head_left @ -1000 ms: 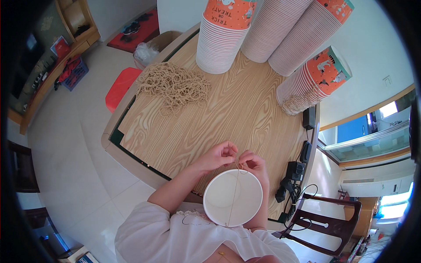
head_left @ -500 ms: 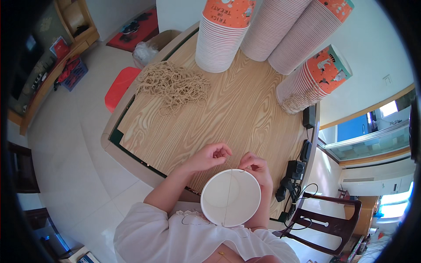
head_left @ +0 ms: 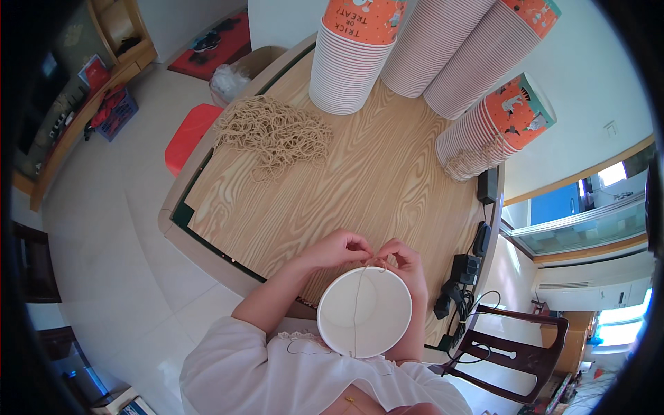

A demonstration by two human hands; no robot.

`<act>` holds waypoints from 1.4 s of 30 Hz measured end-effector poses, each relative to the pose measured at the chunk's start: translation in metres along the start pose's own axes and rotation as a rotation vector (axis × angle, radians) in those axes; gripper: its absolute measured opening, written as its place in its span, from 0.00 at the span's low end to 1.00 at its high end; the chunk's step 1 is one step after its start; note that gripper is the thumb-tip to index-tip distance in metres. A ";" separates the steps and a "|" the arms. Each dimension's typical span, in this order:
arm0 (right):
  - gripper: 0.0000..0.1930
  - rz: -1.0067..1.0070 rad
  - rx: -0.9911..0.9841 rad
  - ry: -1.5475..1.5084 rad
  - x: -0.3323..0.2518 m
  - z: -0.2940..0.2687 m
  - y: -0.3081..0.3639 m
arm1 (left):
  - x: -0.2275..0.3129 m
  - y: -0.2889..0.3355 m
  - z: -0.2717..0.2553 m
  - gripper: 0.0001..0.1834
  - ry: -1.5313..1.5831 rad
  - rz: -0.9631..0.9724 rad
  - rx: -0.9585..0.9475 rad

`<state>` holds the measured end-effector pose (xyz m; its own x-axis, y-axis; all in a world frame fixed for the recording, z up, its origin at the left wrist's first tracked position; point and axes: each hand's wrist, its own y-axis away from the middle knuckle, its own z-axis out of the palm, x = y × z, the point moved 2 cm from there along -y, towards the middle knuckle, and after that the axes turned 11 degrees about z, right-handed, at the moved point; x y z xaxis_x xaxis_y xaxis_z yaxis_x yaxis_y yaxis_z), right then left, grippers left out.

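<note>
A white paper bucket (head_left: 335, 315) rests against my front, its round mouth turned up toward me. Across the mouth runs a thin tan string (head_left: 356, 311), from the near rim to the far rim. At the far rim my left hand (head_left: 339, 247) is closed, thumb and fingertips pinched on the string. Just right of it my right hand (head_left: 408, 266) pinches the string too, beside the rim, and its wrist passes behind the bucket. The two hands' fingertips almost meet. Loose twine ends show between them.
A tangled heap of tan strings (head_left: 277, 138) lies at the table's far left. Tall stacks of paper buckets (head_left: 346, 76) stand at the back; a shorter stack with strings (head_left: 477, 138) is at right. Black adapters and cables (head_left: 465, 270) line the right edge, near a dark chair (head_left: 515, 346).
My left hand has moved right to the far rim and its fingers have closed on the string. The string across the mouth has gone slacker. The bucket has hardly moved.
</note>
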<state>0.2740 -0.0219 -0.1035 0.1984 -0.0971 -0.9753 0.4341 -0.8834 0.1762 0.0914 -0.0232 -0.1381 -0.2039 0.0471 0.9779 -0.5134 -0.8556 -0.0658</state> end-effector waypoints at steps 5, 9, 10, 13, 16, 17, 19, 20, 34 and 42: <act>0.06 -0.016 -0.026 -0.031 0.008 0.000 -0.001 | -0.015 0.000 0.000 0.08 0.071 -0.032 0.043; 0.07 -0.033 0.027 -0.044 0.007 -0.004 0.000 | -0.004 -0.003 0.004 0.10 0.160 -0.113 0.064; 0.07 -0.031 0.026 -0.044 0.007 -0.003 -0.002 | -0.004 -0.003 0.004 0.10 0.162 -0.114 0.065; 0.08 -0.047 0.066 0.014 0.006 -0.002 -0.005 | -0.005 -0.003 0.008 0.11 0.158 -0.045 0.002; 0.07 -0.031 0.079 0.033 0.002 -0.001 -0.003 | -0.007 -0.004 0.010 0.10 0.133 -0.017 -0.019; 0.07 -0.028 0.081 0.037 0.001 0.000 -0.003 | -0.007 -0.003 0.010 0.09 0.123 -0.017 -0.019; 0.07 -0.024 0.082 0.040 0.001 -0.001 -0.002 | -0.009 -0.003 0.009 0.07 0.113 -0.015 -0.018; 0.07 -0.064 0.059 0.025 0.002 -0.002 -0.001 | -0.012 -0.003 0.009 0.06 0.140 -0.022 -0.003; 0.07 -0.070 -0.057 0.014 -0.003 0.000 -0.003 | -0.014 -0.003 0.008 0.05 0.021 -0.015 0.021; 0.06 -0.066 -0.159 -0.033 -0.003 -0.009 0.001 | -0.012 -0.002 0.003 0.03 -0.051 0.019 0.102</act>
<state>0.2817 -0.0188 -0.0996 0.1366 -0.0586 -0.9889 0.5793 -0.8050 0.1277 0.0973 -0.0236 -0.1493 -0.1683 0.0062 0.9857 -0.4215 -0.9044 -0.0662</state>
